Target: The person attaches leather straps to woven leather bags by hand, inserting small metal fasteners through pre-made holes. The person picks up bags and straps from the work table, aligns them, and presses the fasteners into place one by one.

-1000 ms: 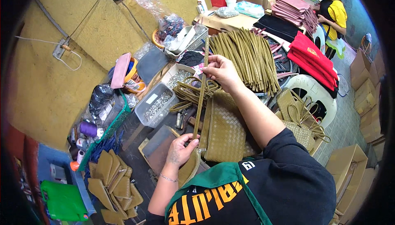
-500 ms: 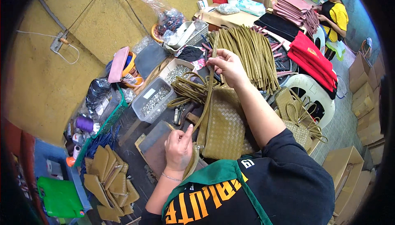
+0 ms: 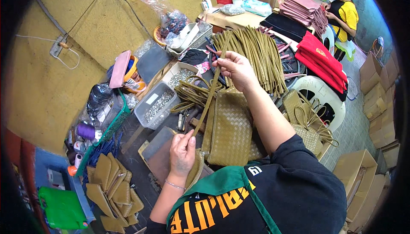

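A long, narrow olive strap (image 3: 209,102) is stretched diagonally between my two hands. Up near its far end, my right hand (image 3: 237,70) pinches it between thumb and fingers. Lower down, my left hand (image 3: 183,152) grips the strap's near part, with fingers closed round it. Just right of the strap lies a woven olive bag (image 3: 232,129) with a zipper along its edge. Beyond my right hand spreads a thick pile of similar straps (image 3: 256,61). A looped bundle of olive straps (image 3: 192,93) rests left of the taut one.
Plastic boxes of small metal parts (image 3: 158,105) stand to the left, beside a flat board (image 3: 160,148). Folded olive pouches (image 3: 113,187) are stacked at lower left, near a green basket (image 3: 104,133). Red cloth (image 3: 322,61) lies over a white chair (image 3: 320,91). Another person (image 3: 344,16) works at far right.
The strap is pulled straighter between my hands. My left hand has risen slightly and turned, its index finger now folded toward the strap. My right hand has barely moved.
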